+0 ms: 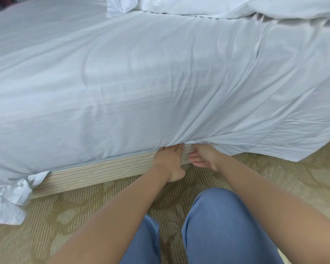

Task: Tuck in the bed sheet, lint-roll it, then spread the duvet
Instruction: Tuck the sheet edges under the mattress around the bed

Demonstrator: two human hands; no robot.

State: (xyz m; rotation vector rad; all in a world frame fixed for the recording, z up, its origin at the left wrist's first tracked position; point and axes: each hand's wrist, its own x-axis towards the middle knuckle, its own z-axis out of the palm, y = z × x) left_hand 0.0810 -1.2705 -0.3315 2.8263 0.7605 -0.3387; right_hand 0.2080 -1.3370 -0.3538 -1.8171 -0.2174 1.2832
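The pale blue-white cotton bed sheet [141, 82] is draped over the mattress, its loose edge hanging at 5 o'clock. The left hand [170, 161] is laid flat against the striped wooden bed base [95, 173], fingertips slipped under the sheet's hem. The right hand [204, 156] is cupped palm-up just beside it, fingers hidden beneath the fabric; its grip cannot be told. The rumpled white duvet [227, 5] is heaped at 1 o'clock.
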